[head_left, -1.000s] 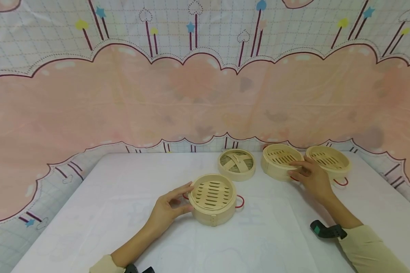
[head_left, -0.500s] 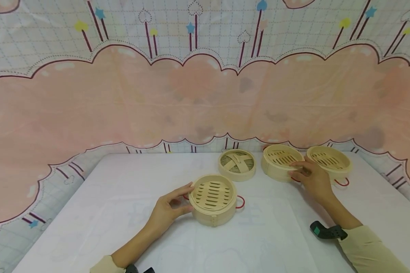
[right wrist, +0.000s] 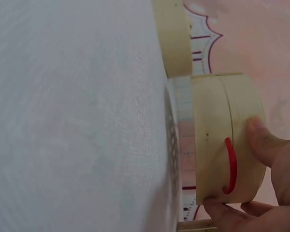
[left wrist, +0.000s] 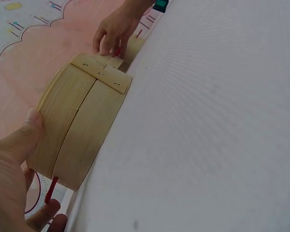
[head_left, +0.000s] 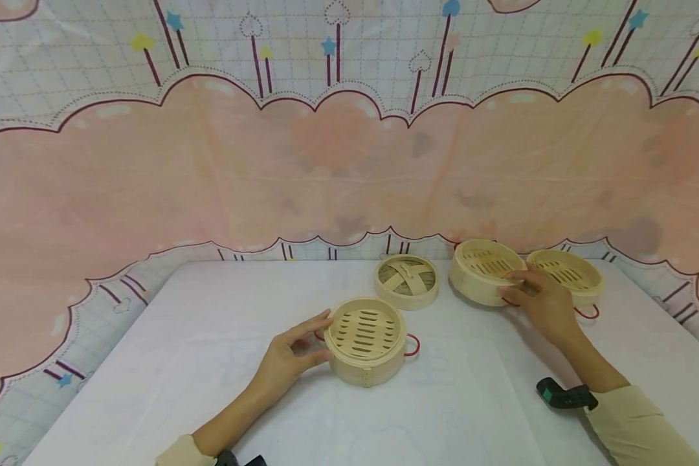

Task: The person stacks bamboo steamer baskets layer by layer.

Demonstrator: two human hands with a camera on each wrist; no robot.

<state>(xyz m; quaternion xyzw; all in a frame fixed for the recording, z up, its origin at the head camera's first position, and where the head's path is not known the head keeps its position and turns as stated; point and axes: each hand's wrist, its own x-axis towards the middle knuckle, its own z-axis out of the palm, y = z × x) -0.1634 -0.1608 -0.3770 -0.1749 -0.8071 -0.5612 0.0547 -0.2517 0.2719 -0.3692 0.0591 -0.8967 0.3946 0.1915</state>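
Observation:
A round bamboo steamer basket [head_left: 367, 377] with a slatted base and red loop handles stands on the table. My left hand [head_left: 288, 349] grips its left side, thumb in front and fingers behind; the left wrist view shows the thumb against the basket wall [left wrist: 82, 125]. Farther back, my right hand [head_left: 544, 307] holds a second steamer basket [head_left: 479, 285] by its right side, slightly tilted. A gap shows between that basket [right wrist: 210, 116] and the table in the right wrist view, with its red handle [right wrist: 233, 166] near my thumb.
A woven bamboo steamer lid [head_left: 408, 299] lies between the two held baskets, toward the back. Another steamer basket [head_left: 588, 298] stands at the back right, partly behind my right hand. The white table [head_left: 221, 310] ends at a patterned cloth backdrop [head_left: 268, 175].
My right hand has raised its steamer basket a little off the table and moved slightly right. My left hand and its basket stay in place.

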